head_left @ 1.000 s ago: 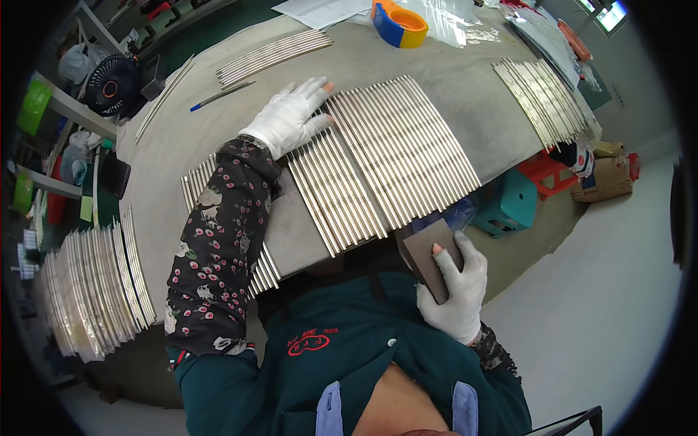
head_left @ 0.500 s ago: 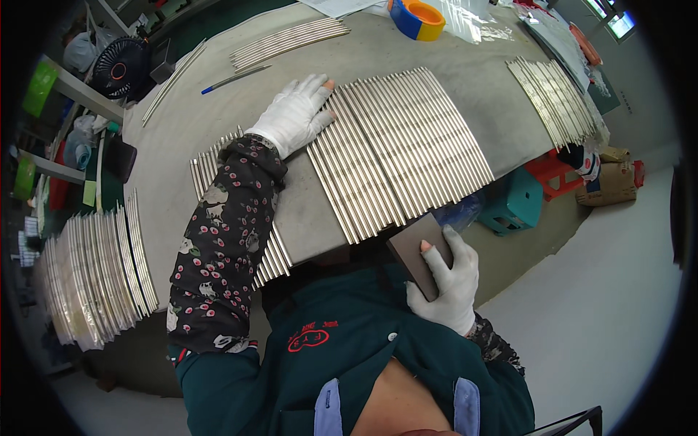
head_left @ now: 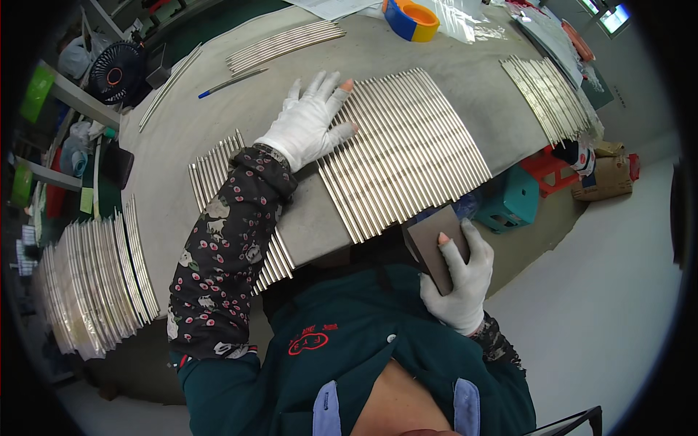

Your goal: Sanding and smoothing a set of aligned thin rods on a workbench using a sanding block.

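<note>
A wide sheet of slim silvery metal rods (head_left: 407,145) lies side by side on the grey table. My left hand (head_left: 309,123), in a white glove with bare thumb and fingertip showing, rests at the left edge of these rods with its fingers spread. Just off the front edge of the table, my gloved right hand (head_left: 465,280) grips a flat grey-brown block (head_left: 435,251), which looks like a sanding sponge. Its thumb and fingers press on the block's face and sides. Under my left forearm another row of rods (head_left: 273,265) is partly hidden.
More rods lie at the far right (head_left: 545,98) and at the back (head_left: 283,47). A blue pen (head_left: 231,83) and a blue-yellow tape roll (head_left: 411,19) are on the table (head_left: 174,156). Wrapped rods (head_left: 94,280) stand at left. A teal stool (head_left: 510,200) is at right.
My left hand has shifted right, and the left part of the rod sheet has closed up against the rest. My right hand has moved slightly right with the block.
</note>
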`<state>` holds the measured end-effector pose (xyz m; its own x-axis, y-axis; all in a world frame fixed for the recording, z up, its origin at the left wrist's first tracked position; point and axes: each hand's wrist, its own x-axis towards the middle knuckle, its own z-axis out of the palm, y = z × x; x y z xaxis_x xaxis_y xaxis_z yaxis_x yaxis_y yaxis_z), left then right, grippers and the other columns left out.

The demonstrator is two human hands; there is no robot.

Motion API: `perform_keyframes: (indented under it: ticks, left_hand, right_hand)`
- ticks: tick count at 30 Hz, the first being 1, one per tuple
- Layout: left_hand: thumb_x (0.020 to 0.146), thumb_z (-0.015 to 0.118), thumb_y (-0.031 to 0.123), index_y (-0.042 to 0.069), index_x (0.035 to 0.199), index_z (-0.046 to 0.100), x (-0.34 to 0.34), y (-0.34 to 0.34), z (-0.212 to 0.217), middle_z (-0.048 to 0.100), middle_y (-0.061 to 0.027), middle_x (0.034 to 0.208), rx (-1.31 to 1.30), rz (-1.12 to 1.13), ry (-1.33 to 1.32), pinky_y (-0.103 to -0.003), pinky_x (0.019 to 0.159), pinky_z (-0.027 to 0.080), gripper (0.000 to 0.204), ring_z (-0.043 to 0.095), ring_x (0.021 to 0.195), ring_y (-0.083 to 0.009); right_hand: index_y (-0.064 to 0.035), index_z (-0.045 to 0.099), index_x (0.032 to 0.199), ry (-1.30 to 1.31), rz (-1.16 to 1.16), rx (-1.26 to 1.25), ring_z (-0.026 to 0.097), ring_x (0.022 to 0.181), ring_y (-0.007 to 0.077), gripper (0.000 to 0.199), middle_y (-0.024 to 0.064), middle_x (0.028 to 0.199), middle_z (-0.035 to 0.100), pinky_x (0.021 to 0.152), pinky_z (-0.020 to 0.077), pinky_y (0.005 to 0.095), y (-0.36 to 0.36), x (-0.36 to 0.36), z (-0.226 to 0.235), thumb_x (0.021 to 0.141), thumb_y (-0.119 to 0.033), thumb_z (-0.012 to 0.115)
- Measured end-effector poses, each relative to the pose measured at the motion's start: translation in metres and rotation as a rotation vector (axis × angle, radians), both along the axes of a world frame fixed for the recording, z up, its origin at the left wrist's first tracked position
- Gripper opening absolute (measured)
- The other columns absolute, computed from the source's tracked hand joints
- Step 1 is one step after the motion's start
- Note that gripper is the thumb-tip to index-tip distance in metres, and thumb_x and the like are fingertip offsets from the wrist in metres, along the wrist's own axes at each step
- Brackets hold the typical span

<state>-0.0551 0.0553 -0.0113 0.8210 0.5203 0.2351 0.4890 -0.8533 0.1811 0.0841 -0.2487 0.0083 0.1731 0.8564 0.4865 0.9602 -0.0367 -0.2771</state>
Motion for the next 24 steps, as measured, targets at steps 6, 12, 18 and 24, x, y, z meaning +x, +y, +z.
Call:
perform_keyframes:
  ticks: [6,12,18,24]
  left_hand:
    - [0.087,0.034,0.070,0.011,0.146,0.030,0.006,-0.012,-0.001,0.024,-0.0225,0.150,0.065,0.037,0.145,-0.056,0.112,0.013,0.084,0.021,0.140,-0.0378]
    - [0.086,0.037,0.070,0.009,0.145,0.031,0.005,-0.015,-0.002,0.026,-0.0229,0.149,0.073,0.055,0.147,-0.057,0.111,0.016,0.085,0.023,0.139,-0.0373]
    - [0.086,0.046,0.062,0.010,0.143,0.035,0.009,-0.020,0.004,0.029,-0.0196,0.148,0.062,0.068,0.132,-0.057,0.110,0.019,0.078,0.025,0.139,-0.0333]
    - [0.085,0.048,0.061,0.009,0.143,0.035,0.008,-0.023,0.002,0.031,-0.0198,0.147,0.046,0.075,0.153,-0.056,0.109,0.021,0.079,0.027,0.138,-0.0324]
  right_hand:
    - [-0.0087,0.058,0.116,-0.024,0.008,0.039,0.050,0.103,0.0372,0.066,0.0244,0.128,0.046,0.086,0.0441,0.0439,0.011,-0.002,0.005,0.052,-0.013,0.075]
    - [-0.0115,0.059,0.115,-0.048,0.008,0.016,0.050,0.101,0.0368,0.064,0.0240,0.128,0.045,0.085,0.0441,0.0429,0.020,-0.005,0.006,0.053,-0.016,0.075]
    - [-0.0140,0.061,0.113,-0.183,-0.039,-0.085,0.051,0.100,0.0354,0.054,0.0225,0.122,0.047,0.079,0.0459,0.0427,0.066,-0.020,0.016,0.060,-0.019,0.072]
    - [-0.0129,0.061,0.113,-0.204,-0.027,-0.094,0.052,0.099,0.0342,0.051,0.0236,0.122,0.047,0.077,0.0465,0.0420,0.032,-0.017,0.010,0.063,-0.017,0.071]
